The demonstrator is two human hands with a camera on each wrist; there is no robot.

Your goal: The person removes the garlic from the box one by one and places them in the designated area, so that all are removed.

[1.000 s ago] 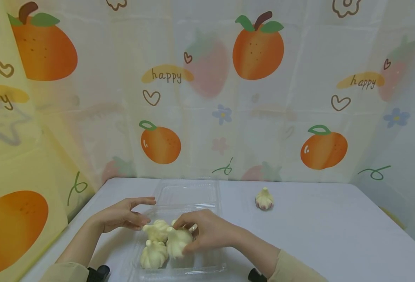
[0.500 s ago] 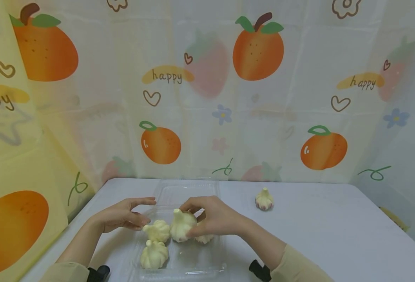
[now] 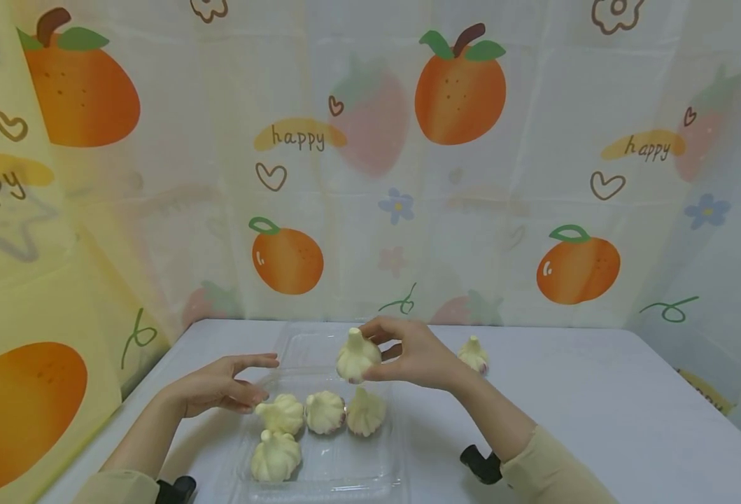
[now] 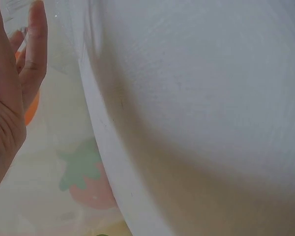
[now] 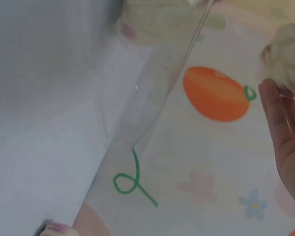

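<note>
Garlic bulb (image 3: 357, 358) aloft, pinched upright in right hand (image 3: 413, 355) over open clear container (image 3: 345, 462).
Thumb-and-finger hold best kept light, clear of four seated bulbs (image 3: 325, 413); left hand (image 3: 220, 384), fingers apart, suits steadying the rim.

Muted, diffuse light with hazy wrist views

An indoor, cloth-screened tabletop booth: fruit-print hangings (image 3: 370, 203) behind and beside a white table (image 3: 572, 399).
</note>
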